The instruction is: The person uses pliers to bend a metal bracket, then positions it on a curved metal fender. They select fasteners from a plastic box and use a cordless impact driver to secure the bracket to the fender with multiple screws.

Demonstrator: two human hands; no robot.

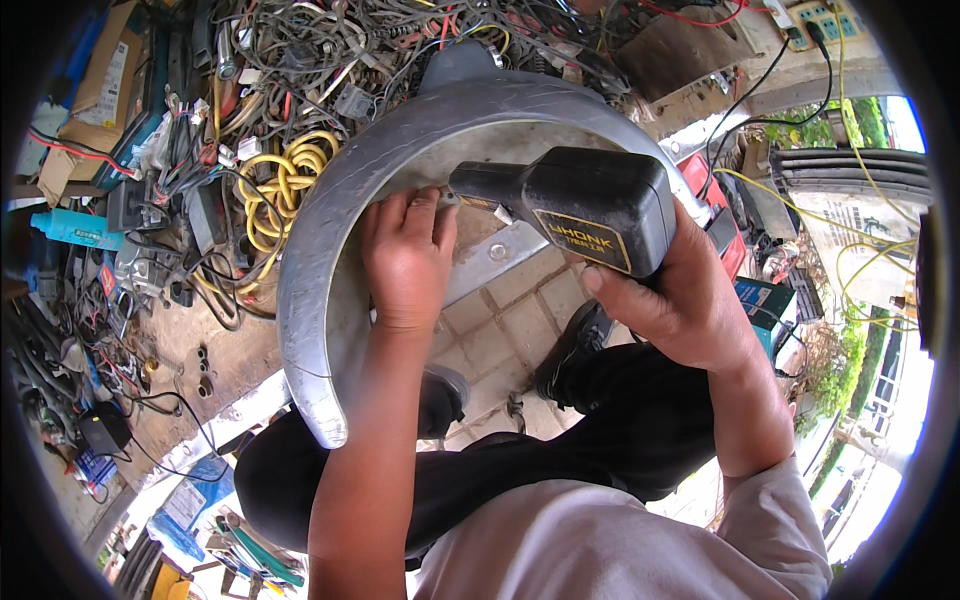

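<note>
A grey, scuffed curved fender (312,270) arches around my hands, its lower left end near my left knee. My right hand (690,290) is wrapped round a black cordless power tool (600,190) with a blocky end. The tool's narrow front points left, toward my left hand (408,258). That hand lies inside the fender's curve, its fingers bent and closed at the tool's tip. A small greyish bit shows at its fingertips, but what it is cannot be made out. The tool's working end is mostly hidden by my fingers.
Tangled cables (330,70) and a yellow coiled hose (285,185) cover the bench beyond and to the left. A blue bottle (78,229) lies at far left. A power strip (825,25) with plugged cords sits at upper right. Paved floor (520,320) shows between my feet.
</note>
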